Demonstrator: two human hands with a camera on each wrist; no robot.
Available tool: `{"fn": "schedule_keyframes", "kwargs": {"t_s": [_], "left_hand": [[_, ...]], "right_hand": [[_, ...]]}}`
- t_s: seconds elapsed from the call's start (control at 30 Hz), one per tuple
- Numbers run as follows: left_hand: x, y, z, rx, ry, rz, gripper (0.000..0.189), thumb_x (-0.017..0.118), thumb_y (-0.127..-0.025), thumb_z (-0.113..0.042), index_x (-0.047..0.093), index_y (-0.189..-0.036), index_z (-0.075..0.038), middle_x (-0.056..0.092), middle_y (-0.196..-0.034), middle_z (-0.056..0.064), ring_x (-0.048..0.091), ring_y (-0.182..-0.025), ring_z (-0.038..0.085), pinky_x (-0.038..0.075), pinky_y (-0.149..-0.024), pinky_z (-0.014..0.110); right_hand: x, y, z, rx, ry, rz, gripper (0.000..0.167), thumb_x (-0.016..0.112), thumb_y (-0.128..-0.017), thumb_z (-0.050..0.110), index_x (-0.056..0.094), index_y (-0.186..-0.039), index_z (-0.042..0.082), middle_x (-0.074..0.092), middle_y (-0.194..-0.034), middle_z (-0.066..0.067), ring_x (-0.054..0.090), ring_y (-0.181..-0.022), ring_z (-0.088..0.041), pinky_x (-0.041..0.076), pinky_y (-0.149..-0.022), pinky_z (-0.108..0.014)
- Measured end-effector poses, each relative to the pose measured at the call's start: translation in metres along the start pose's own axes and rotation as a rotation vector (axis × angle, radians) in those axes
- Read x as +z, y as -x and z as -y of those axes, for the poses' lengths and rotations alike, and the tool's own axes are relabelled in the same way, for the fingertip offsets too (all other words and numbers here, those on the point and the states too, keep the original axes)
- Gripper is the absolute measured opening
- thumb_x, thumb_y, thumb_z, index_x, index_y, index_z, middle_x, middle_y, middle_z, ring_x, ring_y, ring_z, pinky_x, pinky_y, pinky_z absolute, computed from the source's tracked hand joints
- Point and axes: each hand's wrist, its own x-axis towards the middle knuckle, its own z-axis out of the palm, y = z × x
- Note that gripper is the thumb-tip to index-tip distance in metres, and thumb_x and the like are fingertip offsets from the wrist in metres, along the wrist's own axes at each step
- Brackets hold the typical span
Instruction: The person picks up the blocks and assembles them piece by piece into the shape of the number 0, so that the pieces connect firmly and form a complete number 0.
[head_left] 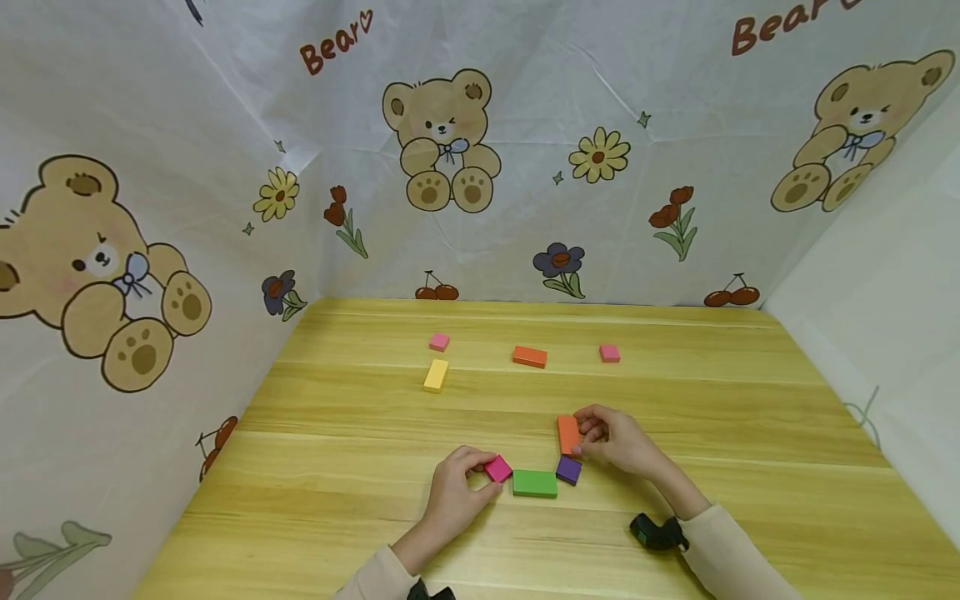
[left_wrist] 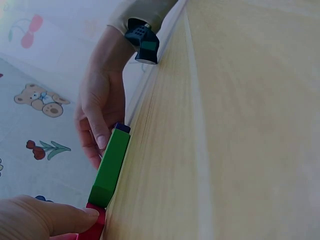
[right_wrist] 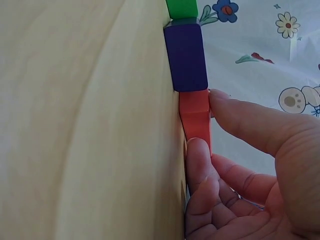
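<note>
A green block [head_left: 535,483] lies on the wooden table between a magenta block [head_left: 498,468] and a purple block [head_left: 568,470]. My left hand [head_left: 459,492] pinches the magenta block between thumb and fingers, its corner against the green block's left end. From the purple block an orange block [head_left: 568,436] runs away toward the back. At that orange block's right side, my right hand [head_left: 618,442] holds it with thumb and curled fingers. The right wrist view shows the orange block [right_wrist: 196,112] meeting the purple block [right_wrist: 186,57], with fingers partly covering it.
Farther back on the table [head_left: 360,500] lie a yellow block [head_left: 437,376], a second orange block [head_left: 529,357] and two pink blocks, one at left [head_left: 439,342] and one at right [head_left: 610,353]. A bear-printed cloth [head_left: 525,150] stands behind the table.
</note>
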Motion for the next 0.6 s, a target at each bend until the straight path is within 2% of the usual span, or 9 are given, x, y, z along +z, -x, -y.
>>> {"fn": "schedule_keyframes", "kwargs": {"t_s": [0.27, 0.4, 0.5, 0.6], "left_hand": [[0.001, 0.0, 0.001, 0.02, -0.007, -0.007, 0.035, 0.084, -0.069, -0.003, 0.074, -0.102, -0.003, 0.069, -0.094, 0.002, 0.063, -0.081, 0.009, 0.05, -0.07, 0.021], [0.001, 0.0, 0.001, 0.016, 0.003, 0.0, 0.035, 0.084, -0.069, -0.003, 0.074, -0.102, -0.003, 0.069, -0.094, 0.002, 0.063, -0.081, 0.009, 0.051, -0.071, 0.021], [0.0, -0.001, 0.001, 0.01, 0.002, 0.001, 0.034, 0.084, -0.069, -0.003, 0.074, -0.102, -0.003, 0.069, -0.094, 0.002, 0.063, -0.082, 0.009, 0.051, -0.071, 0.021], [0.0, 0.0, 0.001, 0.009, -0.009, 0.001, 0.034, 0.084, -0.07, -0.004, 0.074, -0.102, -0.003, 0.069, -0.094, 0.002, 0.063, -0.082, 0.009, 0.05, -0.071, 0.021]], "right_hand": [[0.0, 0.002, -0.001, -0.016, 0.01, -0.013, 0.05, 0.077, -0.083, 0.01, 0.056, -0.124, -0.009, 0.062, -0.102, -0.015, 0.058, -0.085, -0.016, 0.051, -0.07, -0.022], [0.002, 0.007, -0.005, -0.05, 0.069, -0.081, 0.051, 0.076, -0.085, 0.018, 0.058, -0.127, -0.005, 0.064, -0.108, -0.015, 0.061, -0.088, -0.018, 0.052, -0.073, -0.024], [0.006, 0.013, -0.008, -0.096, 0.134, -0.167, 0.051, 0.075, -0.087, 0.023, 0.06, -0.129, 0.0, 0.064, -0.115, -0.014, 0.063, -0.098, -0.024, 0.054, -0.08, -0.033], [0.012, 0.02, -0.009, -0.163, 0.201, -0.249, 0.049, 0.074, -0.087, 0.024, 0.061, -0.13, 0.004, 0.061, -0.123, -0.015, 0.06, -0.111, -0.033, 0.051, -0.091, -0.048]]}}
